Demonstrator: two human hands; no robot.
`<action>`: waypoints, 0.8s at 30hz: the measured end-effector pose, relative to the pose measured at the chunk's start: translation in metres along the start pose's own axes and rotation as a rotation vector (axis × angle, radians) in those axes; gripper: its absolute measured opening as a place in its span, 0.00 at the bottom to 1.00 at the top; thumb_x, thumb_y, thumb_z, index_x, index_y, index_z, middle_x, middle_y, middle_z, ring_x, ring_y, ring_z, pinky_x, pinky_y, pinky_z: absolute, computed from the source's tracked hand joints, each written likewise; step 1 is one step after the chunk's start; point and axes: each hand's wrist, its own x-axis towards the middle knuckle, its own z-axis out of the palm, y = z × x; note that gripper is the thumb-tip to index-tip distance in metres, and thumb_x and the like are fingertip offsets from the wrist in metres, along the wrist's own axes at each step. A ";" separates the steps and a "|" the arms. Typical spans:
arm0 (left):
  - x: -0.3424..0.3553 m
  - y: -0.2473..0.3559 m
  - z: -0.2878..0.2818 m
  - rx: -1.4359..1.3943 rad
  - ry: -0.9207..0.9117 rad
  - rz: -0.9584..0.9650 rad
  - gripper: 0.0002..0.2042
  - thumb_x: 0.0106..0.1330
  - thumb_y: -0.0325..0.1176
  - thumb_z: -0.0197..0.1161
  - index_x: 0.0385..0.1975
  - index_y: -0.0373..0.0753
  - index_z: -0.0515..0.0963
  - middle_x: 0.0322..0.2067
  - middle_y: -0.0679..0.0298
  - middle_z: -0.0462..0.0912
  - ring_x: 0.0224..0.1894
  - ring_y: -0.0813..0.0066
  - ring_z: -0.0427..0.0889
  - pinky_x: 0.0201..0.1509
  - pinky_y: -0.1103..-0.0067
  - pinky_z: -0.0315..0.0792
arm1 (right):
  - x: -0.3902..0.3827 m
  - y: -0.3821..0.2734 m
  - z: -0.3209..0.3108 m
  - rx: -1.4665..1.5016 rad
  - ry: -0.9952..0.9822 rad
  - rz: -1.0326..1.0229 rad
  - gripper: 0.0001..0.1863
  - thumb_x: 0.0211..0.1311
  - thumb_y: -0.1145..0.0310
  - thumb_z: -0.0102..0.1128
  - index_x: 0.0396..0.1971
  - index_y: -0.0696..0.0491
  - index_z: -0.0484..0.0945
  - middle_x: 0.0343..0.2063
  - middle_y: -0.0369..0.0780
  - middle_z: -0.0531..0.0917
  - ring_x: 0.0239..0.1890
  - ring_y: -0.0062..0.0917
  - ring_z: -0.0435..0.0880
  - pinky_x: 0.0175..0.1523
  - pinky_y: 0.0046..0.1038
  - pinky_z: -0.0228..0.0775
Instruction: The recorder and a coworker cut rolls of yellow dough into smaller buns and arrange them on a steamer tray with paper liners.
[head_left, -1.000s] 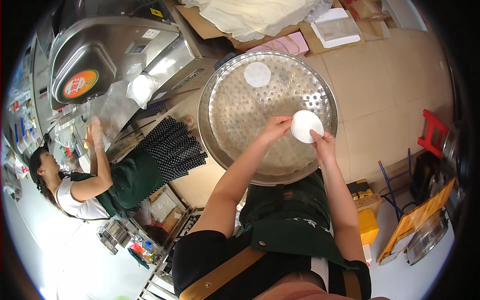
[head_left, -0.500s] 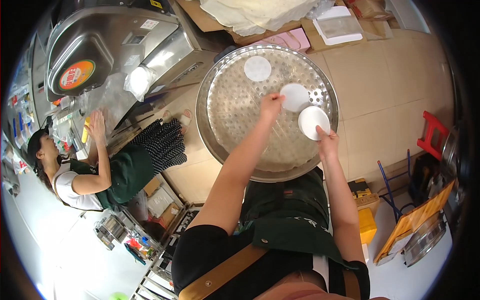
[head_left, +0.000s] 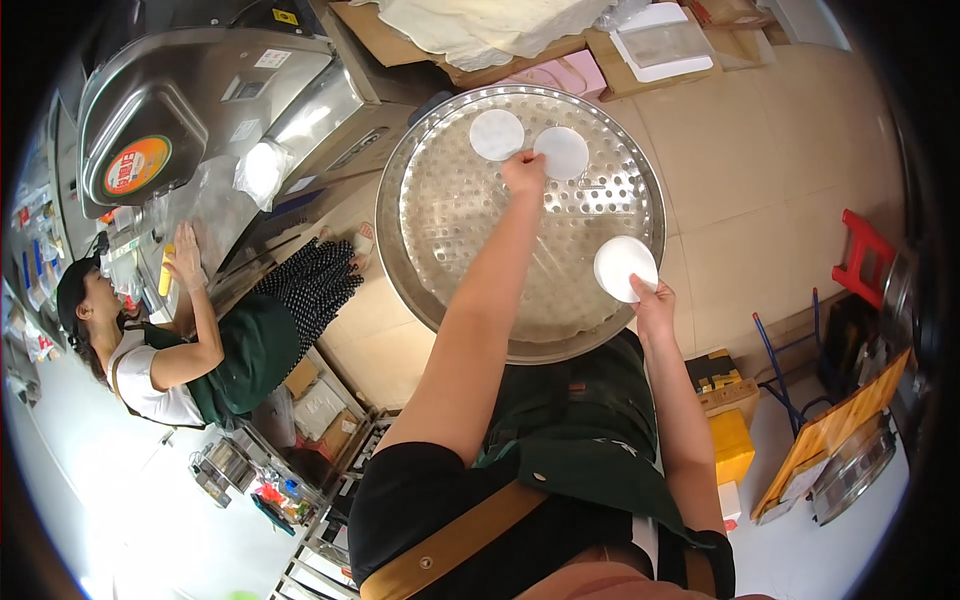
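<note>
A thin white disc [head_left: 565, 153] is lying on or just above the far part of the perforated metal pan [head_left: 432, 235], its near-left edge being pinched by the left hand [head_left: 523, 172], which should be keeping it flat and clear of the neighbouring disc [head_left: 496, 135], while the right hand [head_left: 654, 303] is grasping a white stack [head_left: 622, 262] over the pan's near-right rim.

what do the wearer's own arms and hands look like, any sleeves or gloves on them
The left hand and right hand are bare: no gloves, and no watch or bracelet that I can see. Both forearms are uncovered too. Short black sleeves cover the upper arms, next to brown apron straps.
</note>
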 end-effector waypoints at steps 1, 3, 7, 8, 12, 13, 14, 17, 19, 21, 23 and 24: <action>0.000 0.000 0.000 0.001 -0.002 0.002 0.05 0.48 0.23 0.60 0.24 0.30 0.75 0.23 0.62 0.76 0.25 0.76 0.73 0.30 0.80 0.68 | 0.000 -0.001 0.001 0.011 -0.020 0.006 0.10 0.49 0.74 0.59 0.32 0.59 0.74 0.30 0.38 0.79 0.30 0.19 0.77 0.34 0.19 0.68; 0.000 0.001 -0.002 0.030 0.014 0.010 0.05 0.47 0.23 0.61 0.24 0.30 0.76 0.23 0.61 0.77 0.26 0.76 0.73 0.30 0.79 0.68 | -0.001 -0.002 0.003 0.016 -0.028 0.000 0.10 0.49 0.74 0.60 0.32 0.60 0.74 0.30 0.39 0.79 0.30 0.19 0.77 0.35 0.20 0.68; -0.010 0.013 -0.001 0.074 0.011 0.007 0.06 0.47 0.23 0.61 0.25 0.31 0.76 0.23 0.60 0.77 0.25 0.75 0.74 0.31 0.79 0.68 | -0.003 -0.003 0.003 0.001 -0.038 -0.005 0.11 0.49 0.74 0.59 0.33 0.61 0.74 0.30 0.40 0.79 0.30 0.19 0.77 0.36 0.21 0.69; -0.012 0.017 -0.002 0.074 0.015 -0.009 0.06 0.47 0.24 0.61 0.26 0.31 0.76 0.23 0.60 0.77 0.25 0.75 0.74 0.31 0.79 0.68 | -0.003 -0.002 0.003 0.002 -0.036 -0.006 0.11 0.49 0.74 0.59 0.33 0.61 0.74 0.30 0.40 0.79 0.30 0.19 0.77 0.36 0.21 0.69; -0.023 0.026 -0.001 0.146 0.057 0.027 0.10 0.46 0.25 0.63 0.29 0.31 0.76 0.24 0.60 0.77 0.26 0.74 0.74 0.32 0.79 0.69 | -0.006 0.000 0.000 0.018 -0.049 -0.022 0.11 0.49 0.74 0.59 0.34 0.61 0.74 0.31 0.40 0.79 0.31 0.20 0.77 0.37 0.21 0.69; -0.024 0.022 -0.003 0.145 0.063 0.028 0.10 0.46 0.25 0.63 0.29 0.31 0.76 0.24 0.60 0.77 0.26 0.74 0.74 0.32 0.79 0.69 | -0.009 -0.002 0.003 0.016 -0.050 -0.021 0.11 0.49 0.75 0.58 0.34 0.61 0.74 0.31 0.40 0.79 0.31 0.20 0.77 0.37 0.21 0.69; -0.027 0.018 -0.003 0.228 0.188 0.171 0.10 0.47 0.26 0.62 0.30 0.31 0.76 0.24 0.61 0.78 0.26 0.74 0.74 0.32 0.79 0.68 | -0.011 -0.004 0.005 0.015 -0.056 -0.019 0.11 0.49 0.75 0.58 0.34 0.61 0.74 0.31 0.40 0.79 0.31 0.20 0.77 0.37 0.21 0.69; -0.057 0.012 -0.012 0.242 0.089 0.328 0.10 0.51 0.28 0.60 0.32 0.32 0.76 0.25 0.62 0.78 0.27 0.76 0.72 0.32 0.80 0.68 | -0.012 -0.009 0.005 0.028 -0.015 -0.005 0.10 0.50 0.75 0.58 0.34 0.60 0.74 0.31 0.40 0.79 0.32 0.20 0.77 0.38 0.21 0.69; -0.098 0.016 -0.024 0.127 -0.323 0.205 0.09 0.57 0.31 0.55 0.33 0.33 0.76 0.26 0.64 0.77 0.25 0.80 0.69 0.28 0.82 0.65 | -0.009 -0.009 0.003 0.076 -0.006 -0.019 0.10 0.50 0.74 0.58 0.33 0.60 0.74 0.31 0.40 0.79 0.32 0.20 0.77 0.37 0.22 0.70; -0.126 0.013 -0.034 0.085 -0.603 -0.011 0.10 0.60 0.34 0.52 0.33 0.34 0.76 0.24 0.67 0.76 0.21 0.84 0.66 0.23 0.86 0.62 | -0.010 -0.012 0.008 0.071 -0.013 -0.023 0.09 0.50 0.74 0.58 0.33 0.60 0.74 0.30 0.40 0.79 0.31 0.20 0.77 0.36 0.21 0.70; -0.140 0.005 -0.041 0.086 -0.693 -0.091 0.10 0.61 0.34 0.52 0.33 0.35 0.76 0.23 0.68 0.75 0.19 0.86 0.64 0.21 0.87 0.59 | -0.011 -0.015 0.011 0.063 -0.020 -0.029 0.09 0.50 0.74 0.58 0.32 0.60 0.75 0.30 0.39 0.79 0.30 0.19 0.77 0.35 0.21 0.70; -0.145 0.003 -0.044 0.050 -0.734 -0.125 0.10 0.60 0.34 0.52 0.33 0.34 0.76 0.21 0.69 0.74 0.18 0.86 0.63 0.20 0.88 0.58 | -0.011 -0.015 0.011 0.053 -0.034 -0.034 0.08 0.50 0.74 0.58 0.31 0.60 0.75 0.29 0.39 0.79 0.29 0.19 0.77 0.33 0.20 0.69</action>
